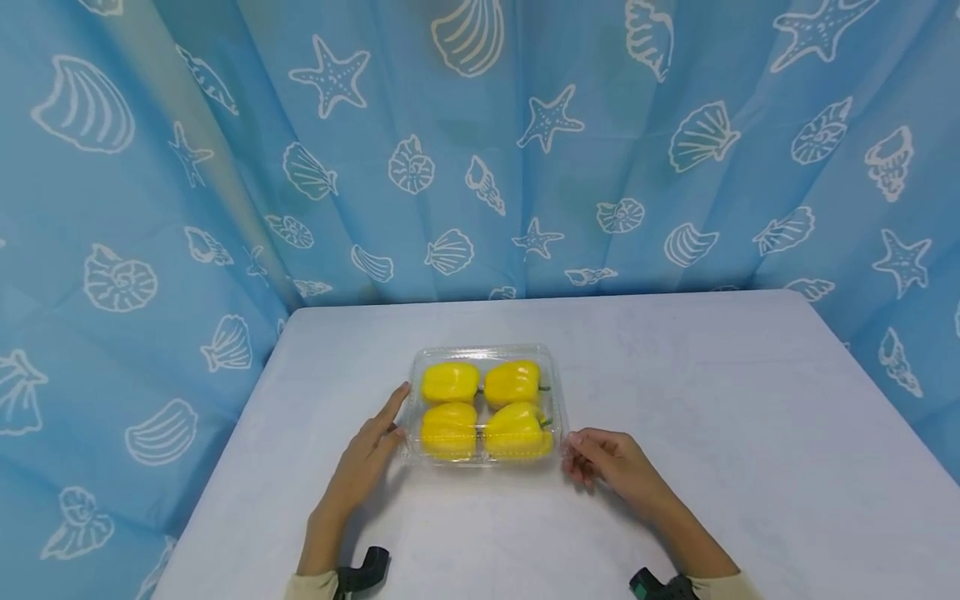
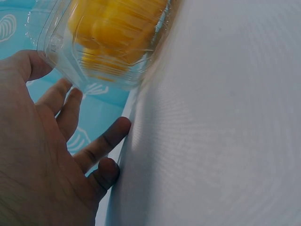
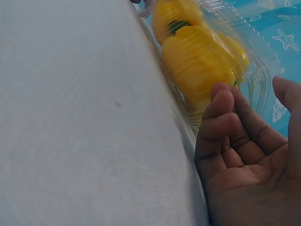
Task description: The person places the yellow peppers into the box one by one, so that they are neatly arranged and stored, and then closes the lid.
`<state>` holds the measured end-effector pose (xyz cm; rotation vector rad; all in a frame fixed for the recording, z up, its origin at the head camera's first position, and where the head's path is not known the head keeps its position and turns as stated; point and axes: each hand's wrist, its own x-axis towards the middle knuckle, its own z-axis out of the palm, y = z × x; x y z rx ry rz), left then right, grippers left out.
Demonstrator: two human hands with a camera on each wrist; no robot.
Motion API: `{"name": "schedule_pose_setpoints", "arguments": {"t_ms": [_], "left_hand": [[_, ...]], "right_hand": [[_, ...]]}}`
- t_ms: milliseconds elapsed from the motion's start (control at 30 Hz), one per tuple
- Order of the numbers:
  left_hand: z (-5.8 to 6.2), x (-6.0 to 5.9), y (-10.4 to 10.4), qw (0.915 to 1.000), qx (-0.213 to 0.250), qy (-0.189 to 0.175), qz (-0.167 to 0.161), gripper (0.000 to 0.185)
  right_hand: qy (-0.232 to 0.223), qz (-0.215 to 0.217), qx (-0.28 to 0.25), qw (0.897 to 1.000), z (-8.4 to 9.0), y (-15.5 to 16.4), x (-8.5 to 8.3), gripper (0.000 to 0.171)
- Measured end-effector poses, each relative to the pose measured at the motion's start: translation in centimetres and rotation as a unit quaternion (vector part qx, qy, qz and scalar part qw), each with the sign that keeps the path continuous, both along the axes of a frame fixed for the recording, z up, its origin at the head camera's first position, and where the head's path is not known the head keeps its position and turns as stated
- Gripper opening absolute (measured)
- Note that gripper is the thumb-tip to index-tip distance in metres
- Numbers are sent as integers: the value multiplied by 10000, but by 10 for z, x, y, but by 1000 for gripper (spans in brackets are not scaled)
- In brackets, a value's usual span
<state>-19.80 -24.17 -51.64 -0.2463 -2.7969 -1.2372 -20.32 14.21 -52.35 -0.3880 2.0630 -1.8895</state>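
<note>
A clear plastic clamshell container (image 1: 483, 351) sits on the white-covered table with its lid down. Inside it lie several yellow bell peppers (image 1: 451, 383) in two rows, some with green stems showing. My left hand (image 1: 365, 457) is at the container's left side, its fingers spread; in the left wrist view the thumb is right at the plastic edge. My right hand (image 1: 611, 462) is by the front right corner, palm turned inward. In the right wrist view its fingers (image 3: 221, 127) are loosely bent beside the container wall, with the thumb standing apart.
The white tablecloth (image 1: 750, 400) stretches out around the container on all sides. A blue curtain (image 1: 480, 167) printed with white shells and starfish hangs behind the table and along its sides. Each wrist wears a black camera mount (image 1: 366, 570).
</note>
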Motion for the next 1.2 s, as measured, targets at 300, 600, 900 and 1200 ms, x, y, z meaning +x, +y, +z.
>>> {"name": "schedule_pose_setpoints", "arguments": {"t_ms": [300,600,900,1200], "left_hand": [[0,-1,1,10000,-45,28,47,53],[0,0,0,9999,-90,68,-35,53],[1,-2,0,9997,-211,118,7,55],[2,-2,1,9998,-172,19,11,56]], "right_hand": [[-473,508,-235,9973,2,0,3,42],[-946,77,-450,9945,3,-8,6,39],[-1298,-964,-1199,9795,5,-21,11,18],[-1304,-995,-941,9820,5,-23,10,21]]}}
